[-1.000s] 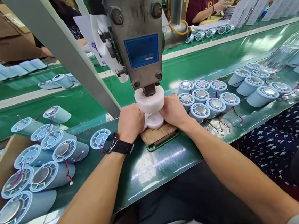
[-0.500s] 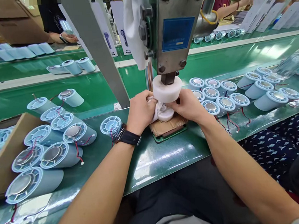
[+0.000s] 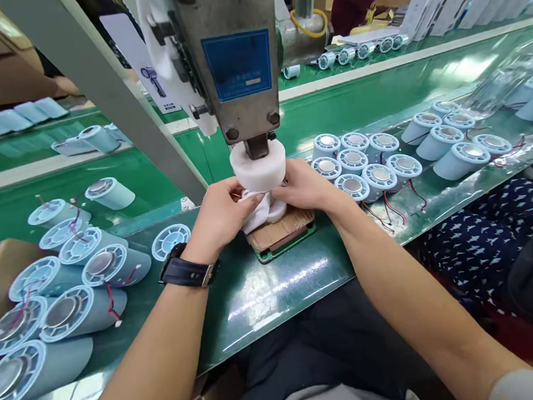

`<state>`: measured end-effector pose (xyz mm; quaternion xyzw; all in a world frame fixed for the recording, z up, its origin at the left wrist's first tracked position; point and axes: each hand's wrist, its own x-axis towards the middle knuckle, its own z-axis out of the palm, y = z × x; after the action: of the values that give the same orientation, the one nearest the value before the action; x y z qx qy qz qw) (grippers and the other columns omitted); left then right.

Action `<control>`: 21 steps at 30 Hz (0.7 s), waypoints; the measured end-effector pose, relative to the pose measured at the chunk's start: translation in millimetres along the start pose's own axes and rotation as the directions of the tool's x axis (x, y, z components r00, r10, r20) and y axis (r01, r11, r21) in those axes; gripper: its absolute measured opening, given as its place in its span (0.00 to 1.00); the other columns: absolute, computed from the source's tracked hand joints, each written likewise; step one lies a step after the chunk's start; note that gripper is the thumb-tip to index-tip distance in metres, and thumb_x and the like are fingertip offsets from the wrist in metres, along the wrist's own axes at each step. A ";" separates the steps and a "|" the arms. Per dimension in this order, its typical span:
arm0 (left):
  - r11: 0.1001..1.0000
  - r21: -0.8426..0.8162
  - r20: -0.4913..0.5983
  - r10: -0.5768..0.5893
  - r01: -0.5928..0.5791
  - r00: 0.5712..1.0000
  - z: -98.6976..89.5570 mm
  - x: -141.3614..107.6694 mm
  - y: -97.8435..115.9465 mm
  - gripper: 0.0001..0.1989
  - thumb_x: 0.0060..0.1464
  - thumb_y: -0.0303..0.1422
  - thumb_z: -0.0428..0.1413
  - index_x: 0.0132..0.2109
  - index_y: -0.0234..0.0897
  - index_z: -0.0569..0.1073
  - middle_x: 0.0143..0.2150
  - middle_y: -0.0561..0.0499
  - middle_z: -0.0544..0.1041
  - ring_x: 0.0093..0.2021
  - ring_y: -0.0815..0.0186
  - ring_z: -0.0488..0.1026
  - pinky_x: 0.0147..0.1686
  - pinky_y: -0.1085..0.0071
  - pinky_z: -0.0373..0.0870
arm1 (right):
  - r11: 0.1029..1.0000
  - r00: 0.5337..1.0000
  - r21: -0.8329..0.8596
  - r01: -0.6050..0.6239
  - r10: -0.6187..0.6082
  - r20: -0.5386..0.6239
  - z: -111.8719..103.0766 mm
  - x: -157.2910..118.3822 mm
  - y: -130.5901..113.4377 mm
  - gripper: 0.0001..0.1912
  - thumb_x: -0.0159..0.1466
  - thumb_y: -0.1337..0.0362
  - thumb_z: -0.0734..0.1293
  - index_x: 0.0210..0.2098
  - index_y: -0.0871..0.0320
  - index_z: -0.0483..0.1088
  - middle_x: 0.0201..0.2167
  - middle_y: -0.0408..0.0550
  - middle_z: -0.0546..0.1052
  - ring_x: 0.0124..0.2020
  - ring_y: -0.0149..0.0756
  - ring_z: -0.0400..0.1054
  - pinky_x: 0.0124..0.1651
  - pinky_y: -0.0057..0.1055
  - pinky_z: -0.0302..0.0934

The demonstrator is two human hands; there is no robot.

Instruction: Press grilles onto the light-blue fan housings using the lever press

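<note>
Since half a second ago, both hands have shifted lower under the white press disc (image 3: 258,165). Left hand (image 3: 219,219) fingers pinch the white part (image 3: 259,212) from its left; right hand (image 3: 303,187) fingers curl against its right, above the cardboard pad (image 3: 281,230)

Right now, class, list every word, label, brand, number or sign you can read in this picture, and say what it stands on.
None can be read.
Blue label on the press: a pale line of print, too blurred.
White card behind the slanted post: a pictured device and small print, too small.
White cards on the far table: unreadable.
Watch on the left hand: no text visible.
</note>
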<state>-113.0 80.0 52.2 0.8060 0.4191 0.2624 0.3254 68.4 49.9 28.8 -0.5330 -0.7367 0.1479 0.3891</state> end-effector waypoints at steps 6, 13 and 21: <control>0.976 0.216 -0.176 0.081 -0.042 0.981 14.2 13.2 -0.9 0.19 0.48 0.38 0.57 0.44 0.31 0.76 0.46 0.44 0.80 0.44 0.57 0.75 0.39 0.71 0.67 | 0.997 0.979 0.064 -0.042 0.053 -0.197 4.4 -3.9 6.1 0.08 0.58 0.68 0.62 0.28 0.63 0.74 0.23 0.40 0.71 0.27 0.28 0.61 0.32 0.24 0.49; 0.934 0.354 -0.079 0.080 -0.048 0.994 14.1 21.4 0.9 0.20 0.48 0.38 0.57 0.47 0.33 0.75 0.49 0.40 0.79 0.50 0.50 0.75 0.44 0.65 0.69 | 0.993 0.947 0.105 -0.062 0.091 -0.309 10.0 -4.5 2.8 0.08 0.57 0.69 0.62 0.24 0.62 0.72 0.19 0.39 0.68 0.25 0.27 0.60 0.29 0.24 0.47; 0.958 0.273 0.008 0.093 -0.092 0.996 0.0 7.1 5.4 0.12 0.49 0.31 0.52 0.40 0.35 0.77 0.42 0.43 0.81 0.45 0.52 0.76 0.42 0.63 0.70 | 0.977 0.965 0.211 -0.027 0.081 -0.250 18.3 -6.5 10.7 0.12 0.57 0.67 0.61 0.35 0.60 0.75 0.29 0.42 0.76 0.28 0.31 0.65 0.34 0.26 0.57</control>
<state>-106.7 83.6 57.3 0.8613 0.4138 0.2188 0.1974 63.0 51.8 7.4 -0.5245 -0.6457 0.1635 0.5303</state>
